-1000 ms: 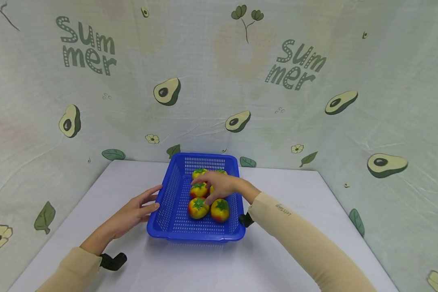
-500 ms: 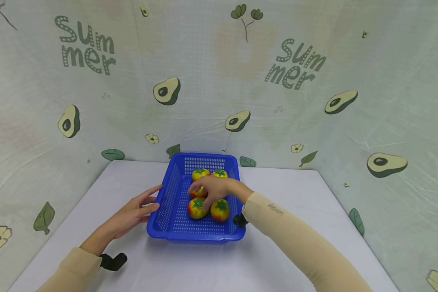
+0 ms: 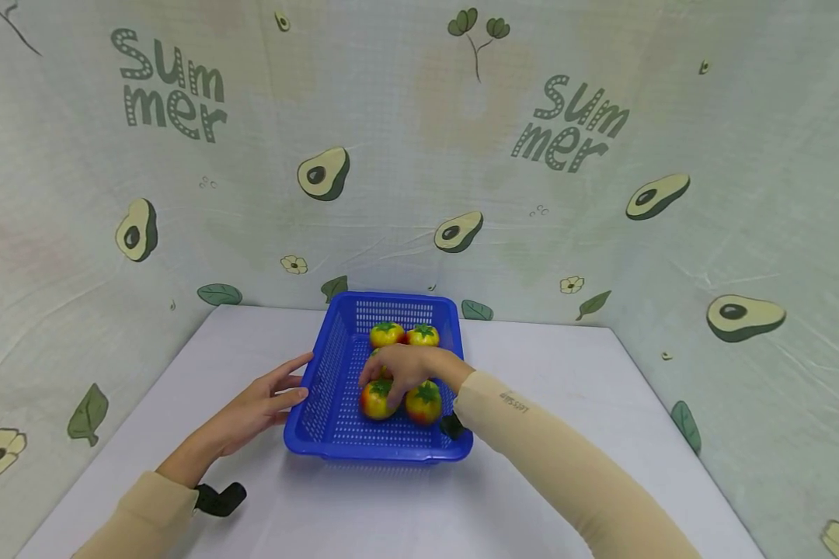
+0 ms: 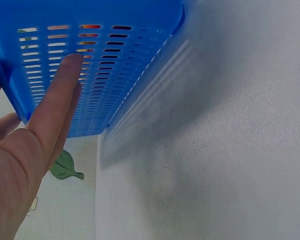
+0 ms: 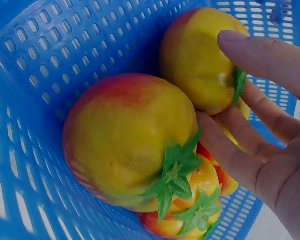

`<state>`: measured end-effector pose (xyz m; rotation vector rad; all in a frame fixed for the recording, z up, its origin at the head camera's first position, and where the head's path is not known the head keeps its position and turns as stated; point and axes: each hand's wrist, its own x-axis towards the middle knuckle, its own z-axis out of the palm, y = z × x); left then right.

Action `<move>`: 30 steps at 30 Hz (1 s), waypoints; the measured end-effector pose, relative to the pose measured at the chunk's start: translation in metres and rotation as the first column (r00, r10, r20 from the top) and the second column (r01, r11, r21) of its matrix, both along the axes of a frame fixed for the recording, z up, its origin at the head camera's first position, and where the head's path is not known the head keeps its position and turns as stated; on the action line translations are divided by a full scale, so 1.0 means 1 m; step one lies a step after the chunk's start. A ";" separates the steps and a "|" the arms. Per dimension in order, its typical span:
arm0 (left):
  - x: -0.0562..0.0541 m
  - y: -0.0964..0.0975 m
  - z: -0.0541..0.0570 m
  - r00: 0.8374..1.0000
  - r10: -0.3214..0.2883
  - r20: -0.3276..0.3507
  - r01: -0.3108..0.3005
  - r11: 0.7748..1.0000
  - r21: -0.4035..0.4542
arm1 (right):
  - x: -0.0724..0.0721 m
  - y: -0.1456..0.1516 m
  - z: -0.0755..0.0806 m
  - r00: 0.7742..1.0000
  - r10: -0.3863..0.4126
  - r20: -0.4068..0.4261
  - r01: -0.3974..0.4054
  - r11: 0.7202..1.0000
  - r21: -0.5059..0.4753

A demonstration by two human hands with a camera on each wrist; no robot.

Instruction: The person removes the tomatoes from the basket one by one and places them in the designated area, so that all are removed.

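A blue plastic basket (image 3: 335,453) holds several yellow-red fruits with green star-shaped leaf tops. My left hand (image 3: 255,407) touches the basket's left side from outside, fingers extended and spread. In the left wrist view, a finger (image 4: 65,82) lies along the slotted wall (image 4: 120,55). Inside the basket, my right hand (image 3: 405,369) curls over the front-left fruit (image 3: 375,402). The right wrist view shows the thumb on one side of that fruit (image 5: 200,60), with fingers on the leafy side. Beside it lies the front-right fruit (image 3: 422,404). The hand partly hides the middle fruits.
Two more fruits, a left one (image 3: 388,334) and a right one (image 3: 422,335), lie at the basket's back. The basket stands on a white-covered table (image 3: 545,396). A printed cloth (image 3: 391,256) hangs behind the table and along both sides.
My right hand has moved toward me and slightly left, down onto the front-left fruit, leaving the back fruits in view. My left hand stays at the basket's side.
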<state>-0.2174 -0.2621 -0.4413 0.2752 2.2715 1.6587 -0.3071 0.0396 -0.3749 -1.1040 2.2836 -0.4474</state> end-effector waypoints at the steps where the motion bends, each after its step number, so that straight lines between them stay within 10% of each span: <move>1: 0.000 0.000 0.000 1.000 -0.005 -0.004 0.005 1.000 0.001 | 0.000 -0.001 0.000 1.000 0.008 -0.020 -0.007 1.000 0.009; 30: 0.000 0.000 0.001 1.000 -0.004 0.030 0.003 1.000 0.022 | 0.006 -0.013 -0.008 0.994 -0.028 -0.110 0.043 0.990 0.135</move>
